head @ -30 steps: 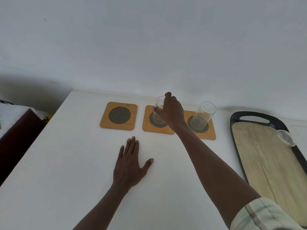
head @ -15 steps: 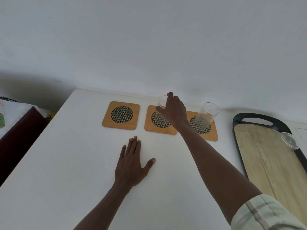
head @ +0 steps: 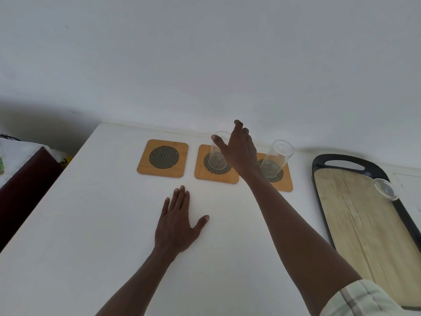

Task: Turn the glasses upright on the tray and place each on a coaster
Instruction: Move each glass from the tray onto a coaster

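On the white desk (head: 68, 224) three wooden coasters lay in a row near the wall. The left coaster (head: 163, 158) was bare. One glass (head: 218, 151) stood upright on the middle coaster (head: 216, 165), and a second glass (head: 276, 157) stood on the right coaster (head: 279, 176). The right hand (head: 237, 149) was just beside the middle glass, its grip spread and holding nothing. The left hand (head: 177, 222) lay flat on the desk, fingers spread. A third glass (head: 386, 189) was on the tray (head: 355, 224), at its right rim.

Tan coasters (head: 163, 158) carry black mesh discs; the black-rimmed tray (head: 319, 169) shows pale wood grain.
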Demonstrator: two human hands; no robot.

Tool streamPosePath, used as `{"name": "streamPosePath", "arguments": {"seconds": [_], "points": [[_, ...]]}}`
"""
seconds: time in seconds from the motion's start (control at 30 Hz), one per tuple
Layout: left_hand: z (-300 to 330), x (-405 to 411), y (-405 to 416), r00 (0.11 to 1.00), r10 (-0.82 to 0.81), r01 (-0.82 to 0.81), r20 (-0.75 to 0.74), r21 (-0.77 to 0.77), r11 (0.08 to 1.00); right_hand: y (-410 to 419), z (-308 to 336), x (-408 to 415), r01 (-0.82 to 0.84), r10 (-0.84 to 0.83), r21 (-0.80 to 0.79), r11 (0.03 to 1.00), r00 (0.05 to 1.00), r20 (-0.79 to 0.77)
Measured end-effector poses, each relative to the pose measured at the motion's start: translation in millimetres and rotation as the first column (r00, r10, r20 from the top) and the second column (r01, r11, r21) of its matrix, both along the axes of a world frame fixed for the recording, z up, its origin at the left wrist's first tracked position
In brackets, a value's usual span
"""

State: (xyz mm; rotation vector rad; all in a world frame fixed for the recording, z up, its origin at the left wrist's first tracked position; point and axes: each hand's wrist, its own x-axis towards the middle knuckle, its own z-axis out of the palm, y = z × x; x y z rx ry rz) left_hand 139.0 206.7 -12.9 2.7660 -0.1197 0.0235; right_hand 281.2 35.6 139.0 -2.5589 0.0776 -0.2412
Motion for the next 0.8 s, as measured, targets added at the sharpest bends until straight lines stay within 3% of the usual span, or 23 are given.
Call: {"name": "streamPosePath", "arguments": {"seconds": [0.23, 0.5, 0.8], "points": [[0.1, 0.3, -0.5, 1.000, 0.005, -0.005, 0.008, 0.001, 1.000, -9.7, 5.7, -35.9, -0.065, 0.065, -0.010, 0.998, 0.990, 0.123], [1.6, -3.0, -0.9, 1.000, 0.003, -0.003, 0.011, 0.000, 1.000, -34.0, 4.4, -91.9, -0.147, 0.156, -0.066, 0.987, 0.975, 0.161], [7.5, -22.3, -31.1, 0.999, 0.046, -0.044, 0.027, -0.079, 0.996, -86.2, 4.5, -148.4, -0.095, 0.108, -0.084, 0.992, 0.979, 0.172]]}}
